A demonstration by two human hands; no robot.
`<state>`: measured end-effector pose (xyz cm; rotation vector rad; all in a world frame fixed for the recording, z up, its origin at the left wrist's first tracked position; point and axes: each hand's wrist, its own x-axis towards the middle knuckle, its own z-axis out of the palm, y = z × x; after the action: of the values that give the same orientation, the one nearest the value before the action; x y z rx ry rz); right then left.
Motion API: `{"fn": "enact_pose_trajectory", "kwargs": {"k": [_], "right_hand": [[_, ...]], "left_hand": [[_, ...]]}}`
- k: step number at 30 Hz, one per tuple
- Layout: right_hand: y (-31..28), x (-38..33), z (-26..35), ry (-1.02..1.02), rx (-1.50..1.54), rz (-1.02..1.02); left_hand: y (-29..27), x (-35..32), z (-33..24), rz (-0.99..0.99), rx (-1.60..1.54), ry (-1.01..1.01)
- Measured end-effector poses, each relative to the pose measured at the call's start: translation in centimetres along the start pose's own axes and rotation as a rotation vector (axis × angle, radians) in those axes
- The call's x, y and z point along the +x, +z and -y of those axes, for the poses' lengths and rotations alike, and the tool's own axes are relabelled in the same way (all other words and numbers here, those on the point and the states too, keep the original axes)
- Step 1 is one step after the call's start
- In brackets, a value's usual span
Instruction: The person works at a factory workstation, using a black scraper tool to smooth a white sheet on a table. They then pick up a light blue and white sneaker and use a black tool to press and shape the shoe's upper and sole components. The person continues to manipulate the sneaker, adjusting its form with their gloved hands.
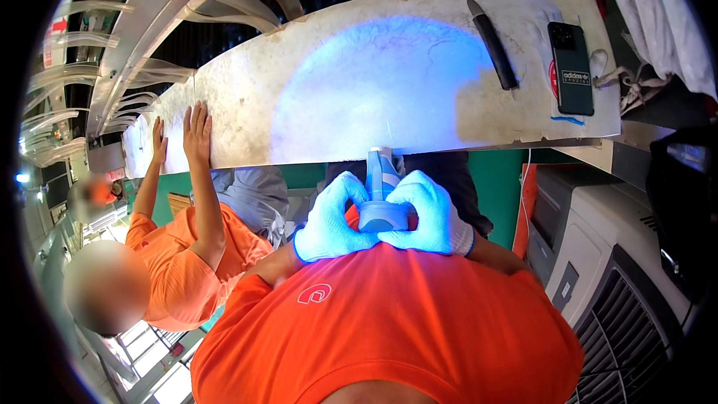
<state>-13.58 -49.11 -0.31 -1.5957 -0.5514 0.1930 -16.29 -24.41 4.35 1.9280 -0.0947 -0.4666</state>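
Presently, both your gloved hands are in front of your chest, left hand (327,215) and right hand (435,213) on opposite sides of the blue-and-white tube (382,182). The fingers of both hands are curled and clamped on its wide lower end; its narrow end points at the near edge of the desk (235,123). A blue light patch (374,78) covers the desk's middle. To its right lie a dark knife-shaped tool (495,49) and, farther right, a phone (571,75). At your left, a co-worker (191,265) in orange has both hands at the desk.
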Motion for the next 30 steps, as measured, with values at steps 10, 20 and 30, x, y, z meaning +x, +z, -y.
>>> {"fn": "enact_pose_trajectory", "kwargs": {"k": [10,20,30], "right_hand": [[-0.6,1.1,-0.3,0.148,-0.013,0.121],[-0.7,0.4,1.2,0.252,-0.010,-0.010],[0.0,-0.3,1.7,0.275,-0.051,-0.108]], "left_hand": [[-0.7,1.3,0.3,0.039,-0.014,-0.004],[0.0,0.7,1.6,-0.029,0.021,0.070],[-0.8,1.5,3.8,-0.011,0.230,0.612]]}}
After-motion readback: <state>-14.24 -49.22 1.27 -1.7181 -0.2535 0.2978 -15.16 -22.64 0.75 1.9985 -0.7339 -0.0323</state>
